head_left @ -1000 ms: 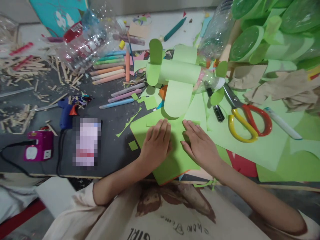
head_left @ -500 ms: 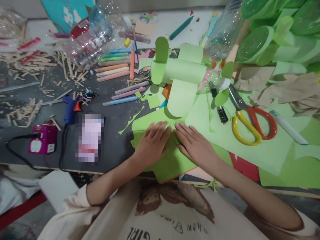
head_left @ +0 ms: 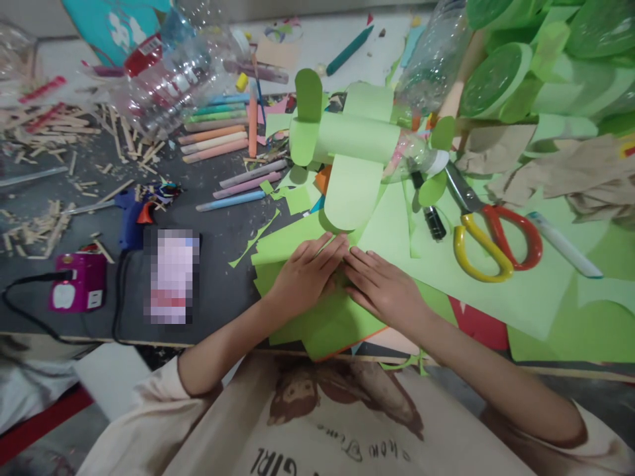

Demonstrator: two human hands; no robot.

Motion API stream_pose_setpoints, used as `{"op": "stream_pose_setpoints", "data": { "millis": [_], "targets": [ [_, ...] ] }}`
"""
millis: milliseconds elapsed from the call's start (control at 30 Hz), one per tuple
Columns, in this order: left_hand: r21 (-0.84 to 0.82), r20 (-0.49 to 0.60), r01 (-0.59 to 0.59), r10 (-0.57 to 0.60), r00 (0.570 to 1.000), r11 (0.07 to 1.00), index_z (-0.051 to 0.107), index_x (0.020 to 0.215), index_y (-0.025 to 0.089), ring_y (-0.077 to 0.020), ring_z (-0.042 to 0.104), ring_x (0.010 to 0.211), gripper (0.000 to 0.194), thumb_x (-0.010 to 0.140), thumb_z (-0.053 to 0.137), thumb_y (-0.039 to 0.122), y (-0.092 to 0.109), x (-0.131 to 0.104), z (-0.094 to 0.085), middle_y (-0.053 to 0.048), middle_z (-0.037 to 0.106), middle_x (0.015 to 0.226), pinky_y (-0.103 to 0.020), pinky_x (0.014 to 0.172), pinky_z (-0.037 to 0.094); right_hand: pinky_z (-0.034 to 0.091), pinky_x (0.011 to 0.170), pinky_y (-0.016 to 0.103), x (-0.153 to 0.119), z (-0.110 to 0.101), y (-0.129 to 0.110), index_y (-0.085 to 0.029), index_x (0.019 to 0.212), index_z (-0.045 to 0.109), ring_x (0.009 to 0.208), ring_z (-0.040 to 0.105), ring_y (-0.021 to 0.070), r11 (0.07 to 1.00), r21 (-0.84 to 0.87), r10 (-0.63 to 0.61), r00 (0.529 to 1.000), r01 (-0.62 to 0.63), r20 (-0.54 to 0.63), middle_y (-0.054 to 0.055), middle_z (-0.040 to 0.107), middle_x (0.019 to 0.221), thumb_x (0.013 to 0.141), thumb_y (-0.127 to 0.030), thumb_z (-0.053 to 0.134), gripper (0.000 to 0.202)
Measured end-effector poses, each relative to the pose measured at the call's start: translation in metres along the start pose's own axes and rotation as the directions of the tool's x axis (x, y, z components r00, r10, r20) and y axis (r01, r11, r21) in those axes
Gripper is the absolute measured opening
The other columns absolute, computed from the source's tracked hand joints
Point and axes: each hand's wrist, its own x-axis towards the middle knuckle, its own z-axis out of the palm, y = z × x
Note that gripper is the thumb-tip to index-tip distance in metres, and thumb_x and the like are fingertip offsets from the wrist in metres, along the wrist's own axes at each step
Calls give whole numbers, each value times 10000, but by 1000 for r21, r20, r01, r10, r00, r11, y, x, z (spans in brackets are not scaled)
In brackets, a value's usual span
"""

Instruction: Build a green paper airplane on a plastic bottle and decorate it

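My left hand point(head_left: 307, 272) lies flat on a stack of bright green paper point(head_left: 307, 327), its fingers stretched forward. Beside it, my right hand point(head_left: 381, 281) rests palm down on the same paper, fingers extended, with the fingertips of both hands nearly meeting. Neither hand grips anything. Just beyond the fingertips stands a light green paper-covered bottle model point(head_left: 357, 137) with rounded wing-like flaps and a clear bottle neck at its right end. Scissors point(head_left: 483, 228) with one yellow and one red handle lie to the right, near a black marker point(head_left: 435, 223).
At the left are a blue glue gun point(head_left: 129, 218), a phone point(head_left: 171, 277) and a purple box point(head_left: 78, 281) with a cable. Markers point(head_left: 213, 139), wood sticks and clear bottles point(head_left: 173, 86) lie farther back. Crumpled brown paper point(head_left: 560, 168) and green cups occupy the right.
My left hand has shifted slightly right, bringing its fingertips closer to those of my right hand. The whole view has moved a little, so the table items appear farther left.
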Motion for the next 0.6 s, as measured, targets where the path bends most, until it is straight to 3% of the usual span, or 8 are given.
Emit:
{"op": "stream_pose_setpoints", "data": {
  "millis": [433,600],
  "targets": [
    [-16,-36,53,-53,998,998,440,1460,131,-272,448,1378,534,929,400,163,8,6,-4,-108,539,1491,-425,1100,363,606,1001,407,2,-2,-1,-48,1097,713,1199,686,273,999,-18,-45,998,44,-41,194,743,1201,987,-207,501,287],
    [21,-28,57,-56,998,998,435,1475,147,-264,434,1388,547,930,392,177,9,6,-1,-97,522,1510,-413,1102,355,567,1062,445,-1,1,0,-82,1210,678,1283,628,277,999,39,-20,1000,20,12,181,712,1271,983,-201,502,311]
  ]
}}
